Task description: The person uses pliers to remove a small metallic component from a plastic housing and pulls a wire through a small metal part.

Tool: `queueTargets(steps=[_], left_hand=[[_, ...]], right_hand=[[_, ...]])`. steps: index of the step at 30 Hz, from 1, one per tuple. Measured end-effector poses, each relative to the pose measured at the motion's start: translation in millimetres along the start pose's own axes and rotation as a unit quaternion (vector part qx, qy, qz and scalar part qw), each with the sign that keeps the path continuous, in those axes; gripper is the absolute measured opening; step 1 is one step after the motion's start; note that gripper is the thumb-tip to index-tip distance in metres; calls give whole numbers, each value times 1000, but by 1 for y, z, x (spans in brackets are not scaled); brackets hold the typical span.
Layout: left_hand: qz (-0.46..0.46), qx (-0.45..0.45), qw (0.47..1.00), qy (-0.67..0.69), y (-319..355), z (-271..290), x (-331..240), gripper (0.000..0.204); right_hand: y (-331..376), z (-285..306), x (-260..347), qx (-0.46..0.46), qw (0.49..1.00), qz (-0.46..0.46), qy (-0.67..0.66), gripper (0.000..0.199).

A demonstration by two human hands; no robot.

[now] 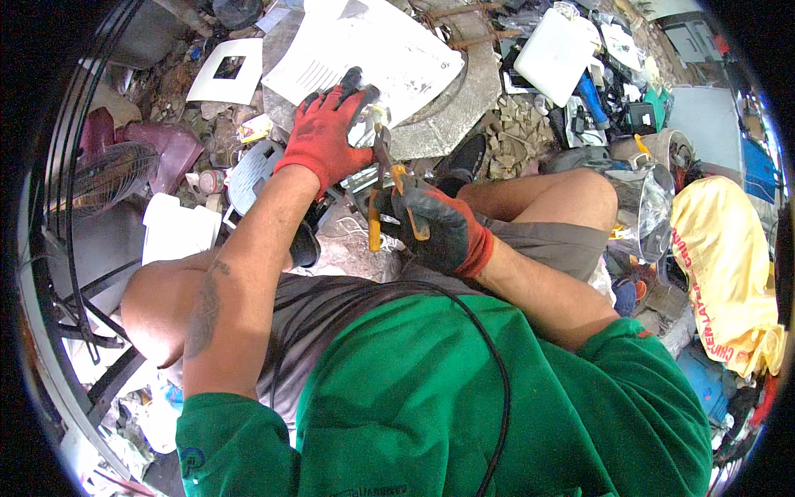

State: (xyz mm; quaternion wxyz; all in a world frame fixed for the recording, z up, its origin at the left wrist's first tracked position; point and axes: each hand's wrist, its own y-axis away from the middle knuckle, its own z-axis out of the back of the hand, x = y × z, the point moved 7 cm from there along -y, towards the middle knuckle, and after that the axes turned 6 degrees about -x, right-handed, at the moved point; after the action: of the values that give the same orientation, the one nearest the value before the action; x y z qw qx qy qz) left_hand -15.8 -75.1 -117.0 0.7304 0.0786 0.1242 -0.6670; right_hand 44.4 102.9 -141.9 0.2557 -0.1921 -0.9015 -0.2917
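My right hand (435, 228), in a black-and-red work glove, is closed around orange-handled pliers (382, 153). Their metal jaws point away from me and meet a small pale part (374, 116). Just left of the jaws is my left hand (327, 132) in a red glove with dark fingertips. Its fingers are bent around that small part, whose kind I cannot make out. Beneath and beyond the hands, a large white printed sheet (414, 62) lies on a round grey slab (480, 91). It is bright and partly washed out.
A fan grille (112, 178) and a metal frame stand at the left. White plastic panels (556, 54) lie among scrap. At the right are a clear bucket (642, 211), a yellow sack (720, 273) and a blue tube (592, 99). A black cable (489, 331) crosses my green shirt.
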Motion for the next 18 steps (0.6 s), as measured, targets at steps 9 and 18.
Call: queueTargets(steps=[9, 18], left_hand=[[-4, -16, 1000, 10, 0, -1, -1, 91], [-2, -12, 1000, 21, -1, 1, -3, 89]], right_hand=[[-3, -15, 14, -3, 971, -85, -225, 33], [-4, -24, 22, -33, 963, -63, -259, 32]])
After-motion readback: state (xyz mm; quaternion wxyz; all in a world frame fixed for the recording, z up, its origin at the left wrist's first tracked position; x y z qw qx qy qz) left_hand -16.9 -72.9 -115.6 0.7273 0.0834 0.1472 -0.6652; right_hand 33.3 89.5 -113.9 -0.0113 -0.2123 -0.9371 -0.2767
